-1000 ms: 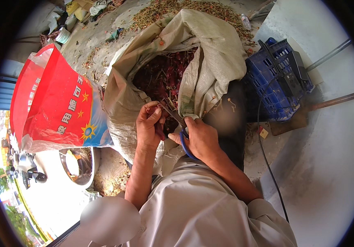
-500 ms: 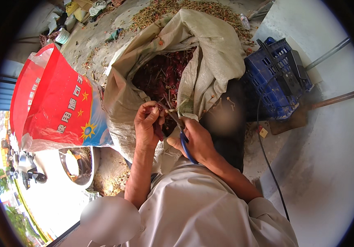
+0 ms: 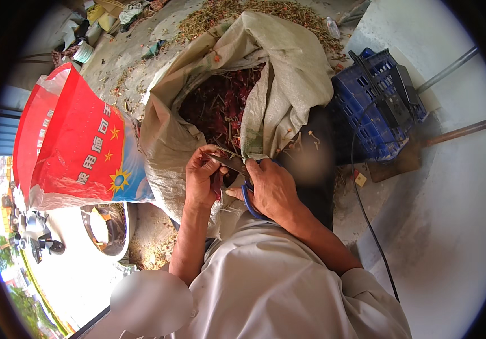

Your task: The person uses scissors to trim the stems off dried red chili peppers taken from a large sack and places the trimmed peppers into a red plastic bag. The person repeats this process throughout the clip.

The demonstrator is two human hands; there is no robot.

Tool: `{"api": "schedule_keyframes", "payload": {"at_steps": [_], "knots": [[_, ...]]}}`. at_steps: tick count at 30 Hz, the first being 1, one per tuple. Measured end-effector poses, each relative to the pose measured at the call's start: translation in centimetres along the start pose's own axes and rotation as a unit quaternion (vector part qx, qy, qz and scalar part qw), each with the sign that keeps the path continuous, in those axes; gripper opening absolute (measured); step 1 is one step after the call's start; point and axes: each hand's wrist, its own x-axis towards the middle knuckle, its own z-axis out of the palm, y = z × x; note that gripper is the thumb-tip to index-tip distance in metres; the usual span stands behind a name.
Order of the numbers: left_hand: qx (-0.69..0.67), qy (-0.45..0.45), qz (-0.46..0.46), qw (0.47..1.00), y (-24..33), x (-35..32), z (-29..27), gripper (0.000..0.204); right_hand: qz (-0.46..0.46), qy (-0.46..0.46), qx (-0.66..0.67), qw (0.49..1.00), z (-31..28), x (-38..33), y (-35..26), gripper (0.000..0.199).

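Note:
My left hand [image 3: 199, 179] is closed on a dark red dried chili [image 3: 216, 186], which hangs below the fingers. My right hand [image 3: 272, 191] grips a pair of scissors [image 3: 248, 202] by its blue handles. Their dark metal blades reach across to my left fingertips, at the held chili's stem end. Both hands are over the near edge of a wide-mouthed woven sack [image 3: 296, 53], rolled down around a heap of dark red dried chilies [image 3: 215, 107] with thin stems.
A big red and blue printed bag [image 3: 87, 135] stands on the left, with a white bucket [image 3: 131, 226] below it. To the right is a blue plastic crate [image 3: 361, 107] and a black cable [image 3: 370, 226]. Stem cuttings [image 3: 215, 20] litter the far floor; several lie on my dark trouser leg.
The scissor blades have swung left and now lie across my left fingertips instead of pointing away from me. My right hand has turned slightly; my left hand has hardly moved.

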Motion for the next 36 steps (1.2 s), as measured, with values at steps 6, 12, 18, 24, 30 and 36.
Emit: {"api": "schedule_keyframes", "payload": {"at_steps": [6,12,18,24,30,36], "knots": [[0.014,0.004,-0.018,1.000,-0.5,-0.2,0.6,0.015,0.017,-0.002,0.018,1.000,-0.1,-0.9,0.6,0.065],[0.015,-0.003,-0.064,0.998,-2.6,0.5,1.7,0.013,0.058,0.027,-0.004,0.998,-0.1,-2.7,1.2,0.053],[0.035,-0.037,-0.113,0.992,-3.7,2.0,4.0,0.012,0.084,0.079,0.035,0.993,0.2,-4.0,2.7,0.047],[0.217,0.028,-0.096,0.971,-3.4,4.9,4.8,0.010,0.275,-0.013,0.468,0.840,-0.7,-4.3,3.3,0.042],[0.660,0.131,0.209,0.710,1.7,18.0,-8.3,0.016,0.148,-0.067,0.664,0.730,-0.5,-4.5,4.1,0.056],[0.904,-0.037,0.108,0.411,2.5,22.9,-14.1,0.016,0.102,-0.107,0.602,0.784,-0.4,-3.6,4.2,0.054]]}}
